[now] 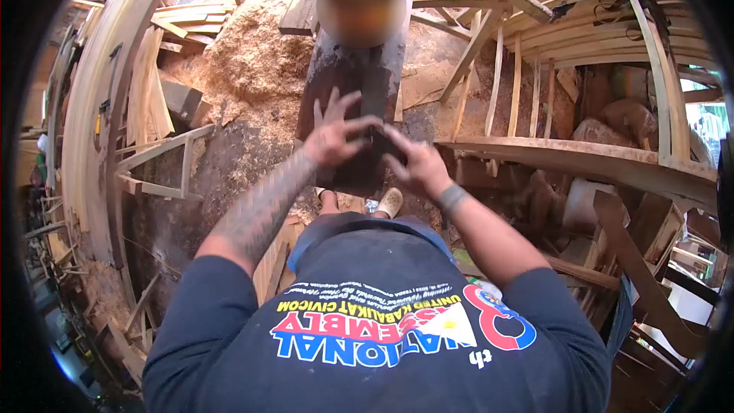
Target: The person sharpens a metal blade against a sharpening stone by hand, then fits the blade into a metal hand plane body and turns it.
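Note:
My left hand (335, 136) is over a long dark board (348, 88), its fingers spread apart and nothing seen in it. Close by on the right, my right hand (419, 162) has its index finger stretched toward the left fingertips and its thumb apart. Both hands are slightly smeared by motion; whether the fingertips touch is hard to tell. Between them the surface is dark, and I cannot make out any separate object there. At the board's far end is a round thing with an amber rim (361, 4), its middle blurred.
Wood shavings (256, 53) heap on the ground beyond my left hand. Long pale planks (92, 107) stand at the left, near a small wooden frame (164, 168). On the right is a ribbed wooden structure (550, 145). My feet, in light clogs (391, 203), are at the board's near end.

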Demonstrator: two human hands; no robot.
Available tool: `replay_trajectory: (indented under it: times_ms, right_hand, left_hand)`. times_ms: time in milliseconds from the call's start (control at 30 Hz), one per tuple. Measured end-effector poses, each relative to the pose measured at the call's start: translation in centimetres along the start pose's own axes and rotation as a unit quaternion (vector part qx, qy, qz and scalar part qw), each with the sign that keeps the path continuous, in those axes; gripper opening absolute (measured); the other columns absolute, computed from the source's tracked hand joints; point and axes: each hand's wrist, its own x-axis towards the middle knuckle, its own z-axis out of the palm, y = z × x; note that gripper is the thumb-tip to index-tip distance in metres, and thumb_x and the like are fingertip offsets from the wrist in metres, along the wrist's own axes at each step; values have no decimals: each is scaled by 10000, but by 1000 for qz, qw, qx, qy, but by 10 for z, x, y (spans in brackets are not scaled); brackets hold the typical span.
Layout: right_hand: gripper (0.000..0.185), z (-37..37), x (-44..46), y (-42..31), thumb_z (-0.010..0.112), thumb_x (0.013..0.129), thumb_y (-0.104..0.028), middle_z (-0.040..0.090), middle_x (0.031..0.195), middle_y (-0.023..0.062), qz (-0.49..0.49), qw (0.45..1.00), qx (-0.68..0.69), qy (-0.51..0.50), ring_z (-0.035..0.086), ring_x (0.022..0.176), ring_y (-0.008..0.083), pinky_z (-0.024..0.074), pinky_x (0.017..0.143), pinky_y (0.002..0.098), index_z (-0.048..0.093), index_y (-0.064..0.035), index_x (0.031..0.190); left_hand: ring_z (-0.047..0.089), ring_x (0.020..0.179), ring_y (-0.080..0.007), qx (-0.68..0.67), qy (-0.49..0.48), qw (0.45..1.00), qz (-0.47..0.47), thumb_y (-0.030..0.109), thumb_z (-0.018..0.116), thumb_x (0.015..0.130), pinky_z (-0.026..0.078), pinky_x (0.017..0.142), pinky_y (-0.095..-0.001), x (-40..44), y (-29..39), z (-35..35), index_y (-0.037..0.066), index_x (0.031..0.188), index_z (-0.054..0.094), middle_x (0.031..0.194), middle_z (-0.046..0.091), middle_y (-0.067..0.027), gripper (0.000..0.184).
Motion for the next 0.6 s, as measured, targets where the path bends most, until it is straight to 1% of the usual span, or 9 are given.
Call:
replay_trajectory:
  times_ms: [67,100,167,233,300,367,400,533,600]
  right_hand:
    - [657,-7,47,-13,712,1030,-372,786,1138,278,46,999,-1,20,760,1027,498,619,950,577,516,-278,1650]
    - [638,-14,56,-18,741,1014,-380,787,1130,275,62,998,-15,19,757,1037,502,617,925,573,569,-269,1619]
    - [669,-10,36,-11,733,1015,-370,782,1134,283,60,998,-30,-7,764,1026,489,621,949,569,524,-293,1646]
    - [662,-6,-2,-2,738,1009,-378,786,1107,281,-26,999,20,22,769,1014,484,621,948,574,542,-292,1636]
    - [671,1,6,0,736,1006,-385,792,1081,270,7,1000,-3,18,775,1001,475,623,949,575,542,-289,1640]
    - [687,-4,40,-6,738,1003,-385,794,1068,267,57,998,-39,12,777,994,474,624,949,574,530,-288,1650]
    - [705,-10,44,-11,744,998,-388,794,1060,265,55,998,-35,9,777,983,476,629,939,569,519,-288,1659]
    - [714,-7,-9,-3,751,993,-385,795,1050,266,11,1000,0,-13,774,984,485,633,914,571,516,-291,1661]
    - [712,0,-1,-5,764,987,-377,792,1050,270,4,1000,-3,19,777,977,473,627,894,585,532,-269,1652]
  left_hand:
    - [130,1692,-525,14,83,995,58,461,831,954,17,1299,-810,42,-45,1,457,1458,713,1790,340,-117,518]
    - [135,1693,-518,-93,77,991,50,444,814,971,17,1306,-797,51,-46,-5,468,1473,697,1791,344,-126,517]
    - [127,1695,-518,9,37,999,-9,446,822,962,3,1304,-802,28,-24,-1,478,1459,706,1793,336,-118,511]
    - [97,1697,-534,7,-9,1000,2,451,844,940,-18,1304,-801,-1,-2,6,488,1458,702,1794,326,-102,538]
    - [102,1696,-535,-4,-18,1000,-3,465,848,932,-10,1301,-806,7,-6,4,492,1466,694,1790,330,-104,556]
    - [98,1697,-532,5,58,998,33,485,849,930,6,1294,-818,34,-27,-5,493,1461,699,1787,330,-104,552]
    - [90,1698,-531,28,39,999,1,494,847,934,4,1285,-829,38,-19,-14,493,1461,698,1784,330,-106,548]
    - [91,1703,-515,-23,-12,1000,-11,477,849,934,-32,1280,-829,-7,7,7,498,1458,701,1784,330,-107,545]
    - [118,1696,-519,-12,-11,1000,-16,442,839,944,-3,1280,-840,0,9,-2,464,1437,724,1786,330,-114,507]
